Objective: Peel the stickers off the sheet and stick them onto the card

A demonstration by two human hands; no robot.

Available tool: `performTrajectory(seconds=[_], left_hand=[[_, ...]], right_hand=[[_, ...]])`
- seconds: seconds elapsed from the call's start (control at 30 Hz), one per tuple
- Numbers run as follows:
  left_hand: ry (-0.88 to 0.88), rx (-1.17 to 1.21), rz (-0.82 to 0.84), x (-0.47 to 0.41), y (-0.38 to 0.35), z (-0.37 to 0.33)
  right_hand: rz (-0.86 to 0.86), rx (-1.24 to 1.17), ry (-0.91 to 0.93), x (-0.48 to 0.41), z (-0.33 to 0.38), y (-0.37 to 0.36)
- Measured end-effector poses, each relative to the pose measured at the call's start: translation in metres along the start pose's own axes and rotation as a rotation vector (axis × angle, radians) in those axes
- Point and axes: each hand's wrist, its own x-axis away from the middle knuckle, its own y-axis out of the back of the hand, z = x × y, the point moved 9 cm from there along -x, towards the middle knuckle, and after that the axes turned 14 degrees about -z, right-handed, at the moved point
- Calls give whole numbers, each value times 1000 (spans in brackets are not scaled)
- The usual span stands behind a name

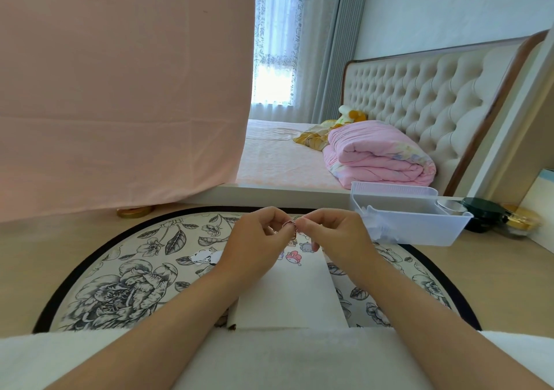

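Paper sticker [292, 228]: small, limp, tacky, I judge; best taken by its edge, held just over the far end of the card [289, 295].
Left hand [254, 241]: pinches its left edge.
Right hand [334, 235]: pinches its right edge.
Card: white, flat on the mat [120, 284].
Mat: round, floral.
Room: pink cloth [120, 90] left, bed [281, 162] behind, clear bin [419, 227] right.

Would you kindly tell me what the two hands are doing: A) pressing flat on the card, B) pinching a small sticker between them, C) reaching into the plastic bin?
B: the left hand and right hand both pinch the small sticker above the card.
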Motion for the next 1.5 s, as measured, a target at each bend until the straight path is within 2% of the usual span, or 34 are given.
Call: performTrajectory(seconds=[0.13, 0.37, 0.57, 0.77, 0.93, 1.07, 1.27, 1.5], left_hand=[[-12, 3, 41, 0, -3, -1], [43, 48, 73, 1, -5, 3], [94, 97, 76, -1, -2, 5], [105, 92, 118, 1, -3, 4], [101, 104, 142, 3, -4, 0], [110, 100, 132, 3, -3, 1], [124, 104, 135, 2, -1, 3], [105, 71, 139, 3, -1, 2]], right_hand=[[83, -31, -88, 1, -6, -2], [74, 60, -9, 1, -5, -6], [209, -172, -252, 5, -17, -14], [239, -49, -152, 5, -12, -14], [197, 38, -68, 3, -5, -10], [174, 41, -24, 3, -3, -13], [230, 30, -29, 2, -2, -13], [216, 113, 80, 2, 4, -14]])
